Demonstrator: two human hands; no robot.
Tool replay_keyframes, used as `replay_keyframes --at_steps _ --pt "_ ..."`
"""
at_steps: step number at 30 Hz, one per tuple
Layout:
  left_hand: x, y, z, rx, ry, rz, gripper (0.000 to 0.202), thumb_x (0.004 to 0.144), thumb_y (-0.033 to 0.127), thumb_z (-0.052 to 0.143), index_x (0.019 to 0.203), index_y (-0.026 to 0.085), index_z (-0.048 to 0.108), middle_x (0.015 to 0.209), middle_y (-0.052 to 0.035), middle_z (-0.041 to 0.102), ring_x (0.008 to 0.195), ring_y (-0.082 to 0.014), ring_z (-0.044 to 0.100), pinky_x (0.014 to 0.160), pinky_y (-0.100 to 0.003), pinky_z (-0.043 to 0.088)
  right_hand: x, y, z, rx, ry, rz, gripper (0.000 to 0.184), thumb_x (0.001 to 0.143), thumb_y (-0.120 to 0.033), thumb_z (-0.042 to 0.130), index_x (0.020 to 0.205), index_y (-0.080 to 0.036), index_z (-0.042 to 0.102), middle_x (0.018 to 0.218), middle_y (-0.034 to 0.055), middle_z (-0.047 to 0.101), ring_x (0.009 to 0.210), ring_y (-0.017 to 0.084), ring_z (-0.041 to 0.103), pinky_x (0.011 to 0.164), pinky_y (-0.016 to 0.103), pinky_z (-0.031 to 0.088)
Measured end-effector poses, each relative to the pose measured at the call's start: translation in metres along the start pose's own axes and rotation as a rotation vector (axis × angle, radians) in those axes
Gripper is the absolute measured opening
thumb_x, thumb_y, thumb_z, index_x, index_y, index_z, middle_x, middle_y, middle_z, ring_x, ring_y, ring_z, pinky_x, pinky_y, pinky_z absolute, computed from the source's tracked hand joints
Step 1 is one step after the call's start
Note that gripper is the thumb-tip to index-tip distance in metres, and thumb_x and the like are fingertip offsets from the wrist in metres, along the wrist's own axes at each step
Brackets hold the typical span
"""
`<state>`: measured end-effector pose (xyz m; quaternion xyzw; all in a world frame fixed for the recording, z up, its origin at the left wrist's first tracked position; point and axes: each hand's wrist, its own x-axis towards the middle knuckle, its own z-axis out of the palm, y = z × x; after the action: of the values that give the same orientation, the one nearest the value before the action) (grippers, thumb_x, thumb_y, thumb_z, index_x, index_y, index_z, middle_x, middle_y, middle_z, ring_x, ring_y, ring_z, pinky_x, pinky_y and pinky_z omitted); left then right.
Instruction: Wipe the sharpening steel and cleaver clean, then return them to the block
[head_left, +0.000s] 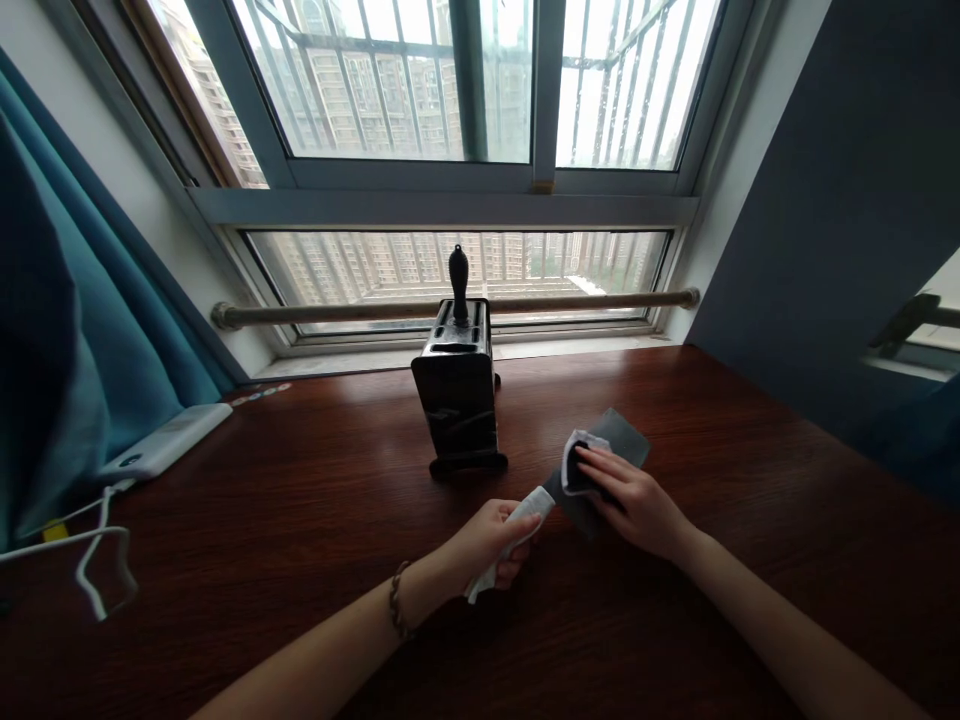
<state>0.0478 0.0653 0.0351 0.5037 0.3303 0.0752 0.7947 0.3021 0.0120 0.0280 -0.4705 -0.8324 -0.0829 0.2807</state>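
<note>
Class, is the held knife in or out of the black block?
Out: the left hand grips the knife, whose blade, partly under a cloth, is apart from the block.

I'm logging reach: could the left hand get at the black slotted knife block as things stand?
Likely yes, though the left hand grips a white-handled, grey-bladed cleaver; nothing visible stands between that hand and the block.

Left hand [501, 542] curled, right hand [637, 502] flatter
</note>
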Motion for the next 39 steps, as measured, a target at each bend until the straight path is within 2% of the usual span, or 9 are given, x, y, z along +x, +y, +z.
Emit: replay_keyframes --at_steps 3,6,18,21,24,28,30,33,39 --pt "-0.001 0.001 0.002 0.008 0.005 0.022 0.038 0.08 0.053 0.057 0.086 0.018 0.042 0.052 0.0085 0.038 0.035 -0.0021 0.03 0.031 -0.014 0.026 0.004 -0.023 -0.001 0.023 -0.124 -0.106 0.043 0.092 -0.026 0.048 0.133 -0.012 0.048 0.148 0.0046 0.033 0.137 0.019 0.029 0.112 0.035 0.036" --pt "-0.003 0.003 0.004 0.017 0.01 0.039 0.037 0.081 0.052 0.057 0.088 0.019 0.042 0.052 0.0086 0.038 0.035 -0.0022 0.03 0.031 -0.014 0.026 0.006 -0.024 0.001 -0.009 -0.101 -0.093 0.042 0.092 -0.022 0.046 0.133 -0.011 0.048 0.148 0.0042 0.034 0.137 0.019 0.029 0.112 0.035 0.036" --pt "-0.002 -0.004 0.0 0.051 -0.026 0.07 0.036 0.082 0.049 0.057 0.081 0.019 0.038 0.052 0.009 0.036 0.033 -0.0022 0.029 0.029 -0.014 0.026 -0.005 0.05 -0.013 -0.167 0.192 0.323 0.038 0.093 -0.022 0.044 0.127 -0.007 0.054 0.137 0.0094 0.047 0.126 0.024 0.044 0.108 0.043 0.039" --pt "-0.002 -0.004 0.001 0.057 -0.018 0.079 0.035 0.082 0.049 0.057 0.081 0.019 0.039 0.051 0.0091 0.036 0.033 -0.0026 0.031 0.029 -0.015 0.028 -0.004 0.045 -0.015 -0.204 0.212 0.283 0.038 0.092 -0.019 0.045 0.127 -0.007 0.054 0.139 0.0089 0.046 0.13 0.023 0.04 0.11 0.043 0.036" --pt "-0.001 -0.003 0.002 0.055 -0.02 0.084 0.036 0.081 0.05 0.058 0.081 0.019 0.039 0.051 0.009 0.037 0.033 -0.0027 0.031 0.029 -0.015 0.028 0.001 0.025 -0.016 -0.212 0.203 0.154 0.04 0.091 -0.014 0.045 0.13 -0.008 0.051 0.14 0.0074 0.045 0.134 0.022 0.033 0.112 0.042 0.033" --pt "-0.001 -0.002 0.003 0.066 -0.016 0.082 0.037 0.08 0.051 0.058 0.081 0.019 0.041 0.051 0.0084 0.039 0.033 -0.0031 0.033 0.029 -0.015 0.029 0.006 -0.009 -0.015 -0.063 -0.019 -0.107 0.043 0.088 -0.017 0.05 0.131 -0.012 0.05 0.142 0.004 0.043 0.136 0.022 0.03 0.111 0.04 0.035" --pt "-0.001 -0.002 0.003 0.063 -0.014 0.078 0.037 0.08 0.052 0.058 0.083 0.018 0.042 0.051 0.0084 0.039 0.033 -0.0029 0.032 0.03 -0.015 0.029 0.008 -0.022 -0.013 -0.006 -0.117 -0.166 0.045 0.089 -0.024 0.051 0.133 -0.013 0.048 0.145 0.0026 0.039 0.136 0.022 0.028 0.11 0.039 0.036" --pt "-0.002 -0.002 0.004 0.066 -0.016 0.08 0.036 0.08 0.052 0.058 0.085 0.018 0.043 0.051 0.0086 0.038 0.033 -0.0027 0.031 0.03 -0.015 0.028 0.008 -0.025 -0.01 0.005 -0.13 -0.154 0.046 0.091 -0.032 0.051 0.133 -0.015 0.048 0.145 0.0009 0.038 0.137 0.021 0.028 0.11 0.039 0.037" --pt "-0.003 0.001 0.006 0.069 0.012 0.071 0.038 0.079 0.051 0.059 0.08 0.019 0.039 0.049 0.0092 0.036 0.033 -0.0031 0.03 0.03 -0.015 0.027 0.007 0.003 -0.007 -0.057 0.046 0.018 0.038 0.094 -0.023 0.046 0.13 -0.013 0.052 0.14 0.004 0.045 0.135 0.019 0.034 0.111 0.038 0.036"
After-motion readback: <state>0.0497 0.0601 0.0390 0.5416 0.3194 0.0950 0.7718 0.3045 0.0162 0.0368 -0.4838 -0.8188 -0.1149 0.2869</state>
